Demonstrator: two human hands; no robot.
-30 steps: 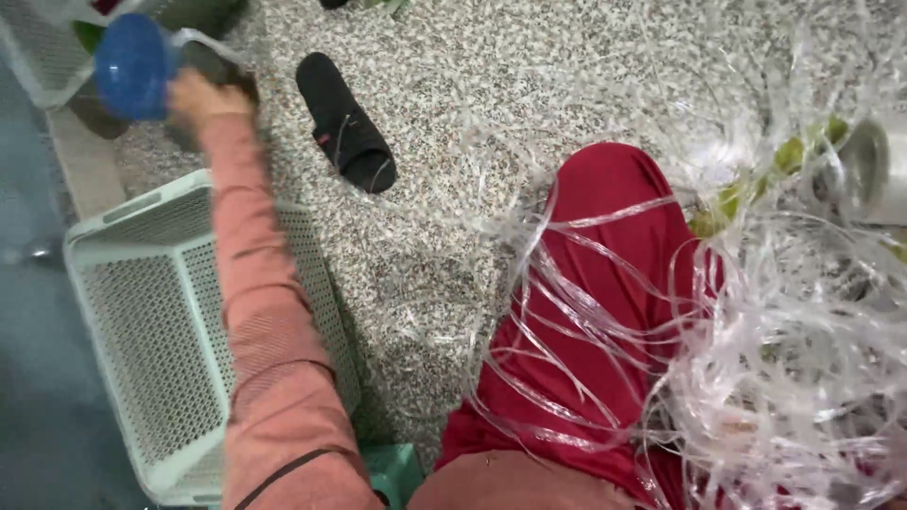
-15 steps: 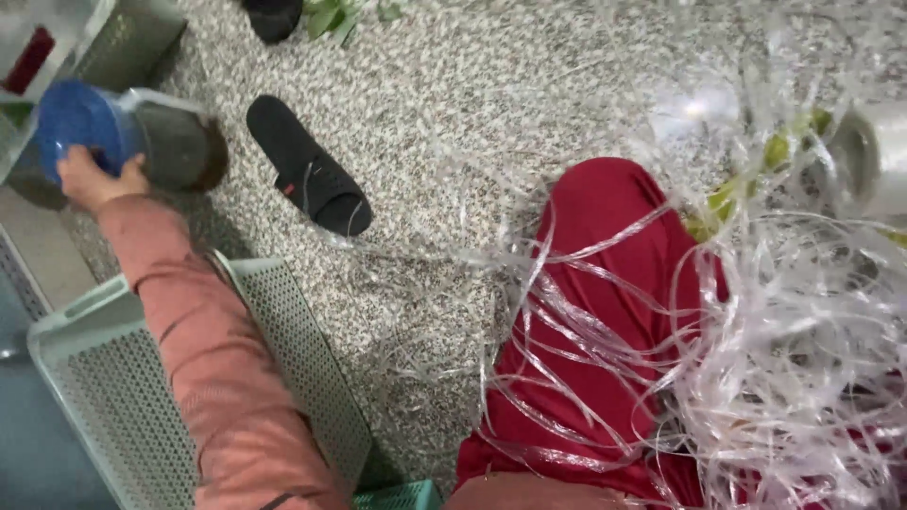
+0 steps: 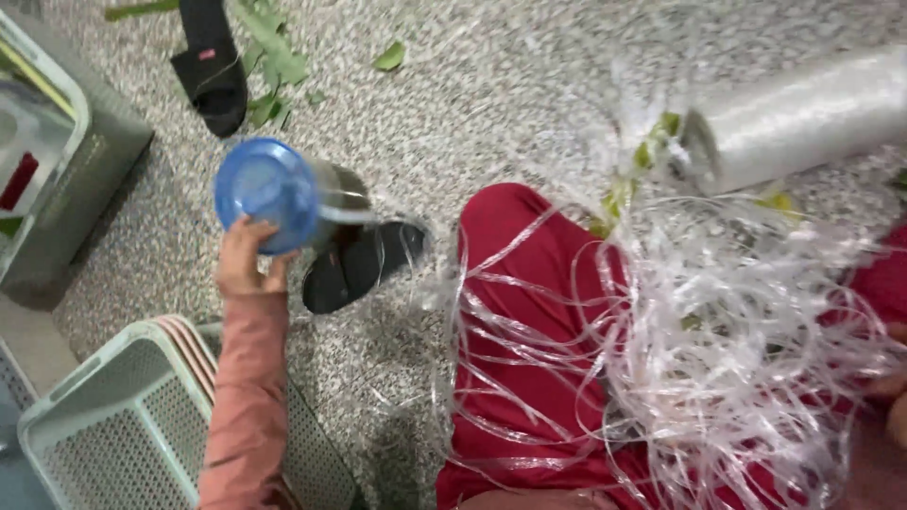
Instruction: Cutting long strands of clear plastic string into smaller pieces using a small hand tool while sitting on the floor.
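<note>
At nine o'clock a grey bin [image 3: 90,189] is seen against the frame's edge, and at seven o'clock a stack of pale green perforated baskets [image 3: 123,425] is set on the speckled floor [image 3: 472,104], nested so that little room is taken. Above the baskets the left hand [image 3: 248,260] is raised on a pink sleeve [image 3: 248,406]. Its grip is clamped on a blue-lidded container [image 3: 274,194], taken from beneath at the lid's lower rim, so that the lid faces the camera and the darker body points away toward two o'clock. The container is thus held in the air at about ten o'clock, clear of the floor. Just beyond it a black slipper [image 3: 364,264] lies on the floor, and a second black slipper [image 3: 213,71] is seen at eleven o'clock among scattered green leaves [image 3: 279,61].

Open floor is left between the slipper and the red-clothed leg [image 3: 529,312], and more toward twelve o'clock. From the centre to four o'clock a loose tangle of clear plastic strips [image 3: 718,359] is draped over the leg, crowding that side. At two o'clock a roll of clear film [image 3: 803,113] lies beside green stems [image 3: 642,165]. A patch of skin shows at the right edge; whether it is the right hand, and how it is closed, cannot be told.
</note>
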